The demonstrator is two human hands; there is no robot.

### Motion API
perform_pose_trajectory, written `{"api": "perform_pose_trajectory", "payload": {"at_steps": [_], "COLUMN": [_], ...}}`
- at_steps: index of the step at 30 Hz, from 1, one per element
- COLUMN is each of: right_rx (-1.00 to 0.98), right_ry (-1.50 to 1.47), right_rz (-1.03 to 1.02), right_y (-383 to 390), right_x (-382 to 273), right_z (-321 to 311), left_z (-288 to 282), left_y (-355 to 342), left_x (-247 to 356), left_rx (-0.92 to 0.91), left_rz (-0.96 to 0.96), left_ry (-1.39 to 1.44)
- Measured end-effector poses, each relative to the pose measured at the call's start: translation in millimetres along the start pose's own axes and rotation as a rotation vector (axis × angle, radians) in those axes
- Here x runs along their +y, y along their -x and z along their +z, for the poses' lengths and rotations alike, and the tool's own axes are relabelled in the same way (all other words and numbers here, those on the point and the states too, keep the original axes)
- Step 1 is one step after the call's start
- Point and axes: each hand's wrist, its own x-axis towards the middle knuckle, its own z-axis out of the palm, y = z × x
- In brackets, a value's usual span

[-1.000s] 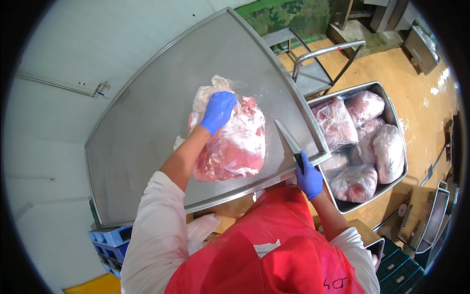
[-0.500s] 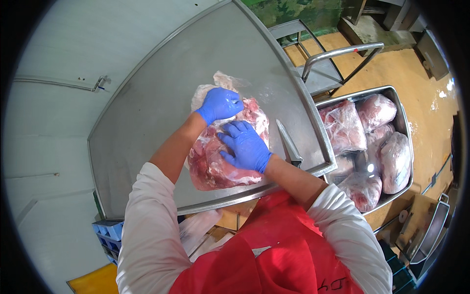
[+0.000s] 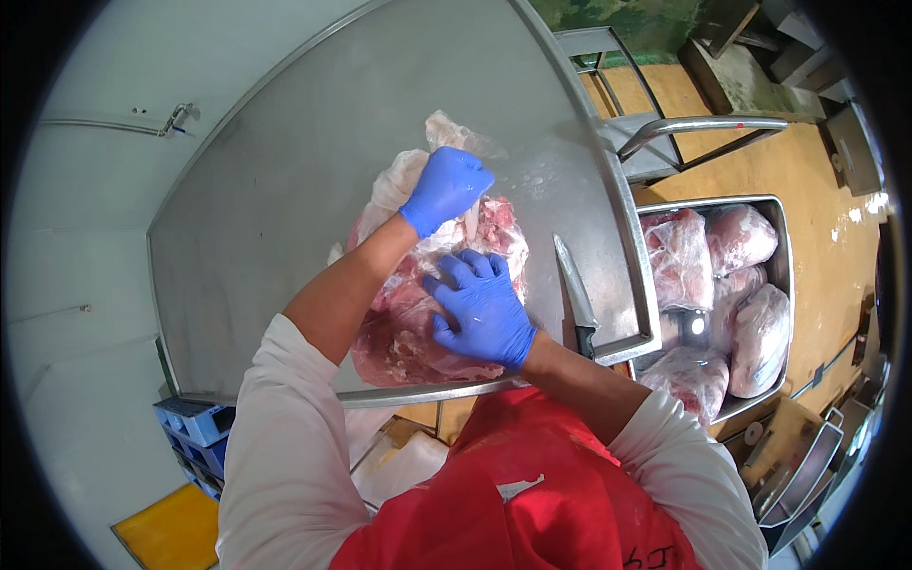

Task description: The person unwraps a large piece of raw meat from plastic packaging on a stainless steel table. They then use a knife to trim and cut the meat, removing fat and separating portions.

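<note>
A large piece of raw meat (image 3: 413, 328), pink with white fat, lies on the steel table (image 3: 285, 209) near its front edge. My left hand (image 3: 448, 188), in a blue glove, is a closed fist above the meat's far part. It grips a pale, translucent plastic wrap (image 3: 456, 135) that bunches around the fist and spreads over the meat's far left side. Exactly what lies inside the fist is hidden. My right hand (image 3: 483, 306), also gloved in blue, presses on the meat with fingers spread. Right of the meat lies a knife (image 3: 575, 290) with a black handle.
At the right, below table level, a steel tub (image 3: 787, 332) holds several plastic-wrapped meat pieces (image 3: 679, 256). Beyond it stands a metal cart (image 3: 655, 142) with a tubular handle. Blue crates (image 3: 195, 423) are at the lower left, beside the pale wall (image 3: 76, 285).
My left fist has lifted away from the meat, and the wrap bulges more at the far left. My right hand stays on the meat. The whole view has shifted a little.
</note>
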Motion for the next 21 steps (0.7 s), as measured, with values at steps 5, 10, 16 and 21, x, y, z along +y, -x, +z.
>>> {"api": "perform_pose_trajectory", "payload": {"at_steps": [5,10,16,21], "right_rx": [0.011,0.009,0.090,0.210], "right_ry": [0.019,0.025,0.010,0.081], "right_rz": [0.014,0.009,0.014,-0.139], "right_y": [0,6,25,28], "right_x": [-10,-19,-24,14], "right_z": [7,11,12,-29], "left_z": [9,53,28,-34], "left_y": [-8,-20,-6,75], "left_x": [-9,-2,98,84], "left_rx": [0.018,-0.088,-0.396,0.313], "left_rz": [-0.010,-0.156,0.099,0.082], "left_ry": [0.176,0.408,-0.272,0.118]}}
